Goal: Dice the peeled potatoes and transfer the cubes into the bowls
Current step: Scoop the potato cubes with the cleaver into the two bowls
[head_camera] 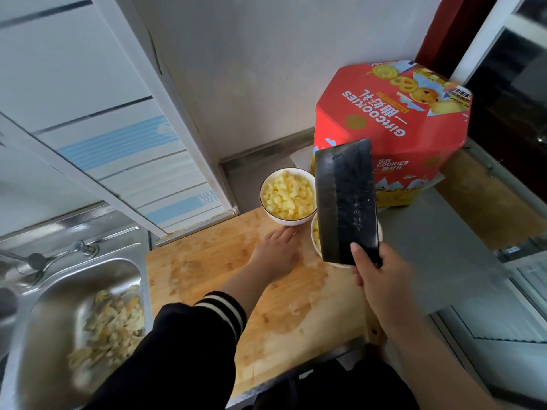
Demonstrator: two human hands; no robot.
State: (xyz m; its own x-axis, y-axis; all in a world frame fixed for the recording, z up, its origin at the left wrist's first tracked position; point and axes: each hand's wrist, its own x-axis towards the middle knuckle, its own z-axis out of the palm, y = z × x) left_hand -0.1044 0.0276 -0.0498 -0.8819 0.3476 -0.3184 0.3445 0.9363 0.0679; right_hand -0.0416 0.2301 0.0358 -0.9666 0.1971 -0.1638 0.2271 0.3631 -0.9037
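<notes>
A white bowl (268, 213) full of yellow potato cubes (288, 196) stands at the far edge of the wooden cutting board (207, 261). A second white bowl (315, 247) sits to its right, mostly hidden behind a dark cleaver (344, 202); a few cubes show at its left rim. My right hand (376, 276) grips the cleaver, holding the blade flat and raised over the second bowl. My left hand (275, 253) rests flat on the board just in front of the first bowl, fingers straight. The board bears only wet marks and small scraps.
A red cookie box (393, 119) stands behind the bowls against the wall. A steel sink (59, 306) with potato peels (112, 324) lies left of the board. A grey counter (438, 255) stretches to the right.
</notes>
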